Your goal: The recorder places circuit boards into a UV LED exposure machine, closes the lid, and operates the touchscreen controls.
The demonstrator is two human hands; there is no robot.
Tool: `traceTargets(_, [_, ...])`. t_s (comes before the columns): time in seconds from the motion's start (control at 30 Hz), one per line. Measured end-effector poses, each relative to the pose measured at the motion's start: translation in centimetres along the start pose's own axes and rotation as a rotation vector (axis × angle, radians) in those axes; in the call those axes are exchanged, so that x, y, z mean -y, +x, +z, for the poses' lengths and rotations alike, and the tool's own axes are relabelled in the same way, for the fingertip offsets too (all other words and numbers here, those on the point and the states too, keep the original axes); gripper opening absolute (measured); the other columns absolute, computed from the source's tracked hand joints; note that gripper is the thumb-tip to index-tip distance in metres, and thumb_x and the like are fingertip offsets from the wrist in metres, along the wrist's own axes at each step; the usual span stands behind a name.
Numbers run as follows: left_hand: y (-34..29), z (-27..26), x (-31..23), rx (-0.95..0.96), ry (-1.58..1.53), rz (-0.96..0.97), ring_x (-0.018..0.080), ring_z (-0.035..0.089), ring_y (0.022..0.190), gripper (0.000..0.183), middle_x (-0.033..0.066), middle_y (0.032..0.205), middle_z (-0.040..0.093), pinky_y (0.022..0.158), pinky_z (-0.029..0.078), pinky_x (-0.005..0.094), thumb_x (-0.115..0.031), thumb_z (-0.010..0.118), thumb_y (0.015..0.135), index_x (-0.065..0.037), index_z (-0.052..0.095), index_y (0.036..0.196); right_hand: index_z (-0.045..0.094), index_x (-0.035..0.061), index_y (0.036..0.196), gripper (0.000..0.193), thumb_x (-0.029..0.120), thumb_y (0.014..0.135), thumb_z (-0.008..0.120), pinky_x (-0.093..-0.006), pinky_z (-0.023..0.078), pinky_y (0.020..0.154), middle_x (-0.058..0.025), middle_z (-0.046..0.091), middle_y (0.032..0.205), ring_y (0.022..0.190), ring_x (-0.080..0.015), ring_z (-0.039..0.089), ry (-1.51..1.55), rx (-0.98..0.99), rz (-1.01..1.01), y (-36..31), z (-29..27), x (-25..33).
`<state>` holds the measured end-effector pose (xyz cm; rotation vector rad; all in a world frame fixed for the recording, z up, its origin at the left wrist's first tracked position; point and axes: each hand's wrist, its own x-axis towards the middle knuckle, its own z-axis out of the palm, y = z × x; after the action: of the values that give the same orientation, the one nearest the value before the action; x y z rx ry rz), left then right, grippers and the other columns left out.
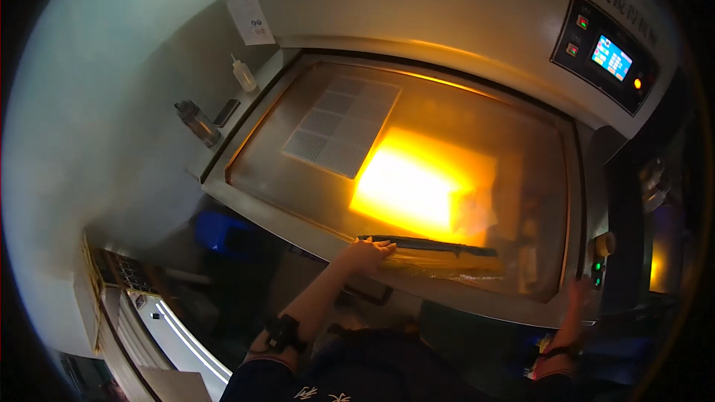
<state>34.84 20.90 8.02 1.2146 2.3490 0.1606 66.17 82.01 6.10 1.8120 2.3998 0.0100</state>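
Note:
My left hand point(366, 255) rests at the near edge of a wide glass-topped exposure table, its fingers laid out over the left end of a long dark strip point(439, 245). The strip lies along the near side of the glass, with a shiny yellowish film-like band point(447, 265) just in front of it. At the table's right front corner is my right hand point(579, 294), smeared by motion, close to green-lit buttons point(597, 274). Beyond the strip, a bright yellow glow point(410, 182) shines through the bed. To its left lies a pale sheet with a grid of grey panels point(344, 125).
The machine's control panel point(611, 56), with a lit screen, is at the back right. A dropper bottle point(243, 74), a dark-capped bottle point(197, 123) and a phone-like dark slab point(226, 112) stand or lie on the left ledge. Something blue point(222, 232) sits below the left edge.

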Motion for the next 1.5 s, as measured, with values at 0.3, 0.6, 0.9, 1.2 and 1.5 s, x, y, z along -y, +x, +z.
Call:
traceTargets(0.3, [-6.1,-4.8,14.4,0.161,0.202,0.062,0.0383,0.039,0.139,0.066,-0.0009,0.158,0.032,0.113,0.029,0.0589,-0.020,0.054,0.093,-0.024,0.028,0.153,0.032,0.0118,0.150,0.066,0.043,0.095,0.051,-0.0602,0.010,0.117,-0.0178,0.018,0.160,0.148,-0.0375,0.014,0.210,-0.373,-0.430,-30.1,9.5,16.6])
traceTargets(0.6, [-1.6,-12.7,39.2,0.054,-0.097,0.079,0.0332,0.049,0.129,0.079,0.0122,0.143,0.050,0.110,0.038,0.0433,-0.034,0.072,0.079,-0.010,0.039,0.147,0.024,0.0109,0.153,0.078,0.037,0.088,0.059,-0.0604,0.007,0.117,-0.0196,0.016,0.160,0.149,-0.0387,0.008,0.309,-0.132,-0.146,-42.6,7.0,26.6])
traceTargets(0.9, [22.4,-21.2,37.3,-0.081,0.028,-0.390,0.0396,0.062,0.110,0.049,0.0193,0.119,0.066,0.095,0.050,0.0438,-0.026,0.064,0.080,-0.002,0.062,0.122,0.025,0.0116,0.151,0.084,0.030,0.081,0.068,-0.0600,0.010,0.117,-0.0232,0.018,0.157,0.147,-0.0443,0.011,0.630,-0.063,-0.185,-50.7,6.7,31.4])
traceTargets(1.2, [18.2,-19.4,26.2,-0.100,0.080,0.127,0.0367,0.062,0.111,0.056,0.0251,0.118,0.064,0.095,0.050,0.0458,-0.016,0.062,0.074,-0.009,0.058,0.129,0.028,0.0140,0.150,0.089,0.038,0.077,0.073,-0.0622,0.010,0.116,-0.0242,0.017,0.156,0.145,-0.0476,0.013,0.657,-0.226,-0.267,-46.5,1.2,34.0])
traceTargets(1.5, [4.9,-10.7,20.1,0.295,0.216,0.422,0.0362,0.063,0.110,0.071,0.0171,0.132,0.059,0.097,0.049,0.0461,-0.020,0.058,0.077,-0.018,0.042,0.146,0.051,0.0206,0.137,0.052,0.031,0.087,0.065,-0.0529,0.032,0.111,-0.0077,0.044,0.148,0.134,-0.0244,0.045,0.144,-0.059,-1.064,-34.5,-3.5,37.4])
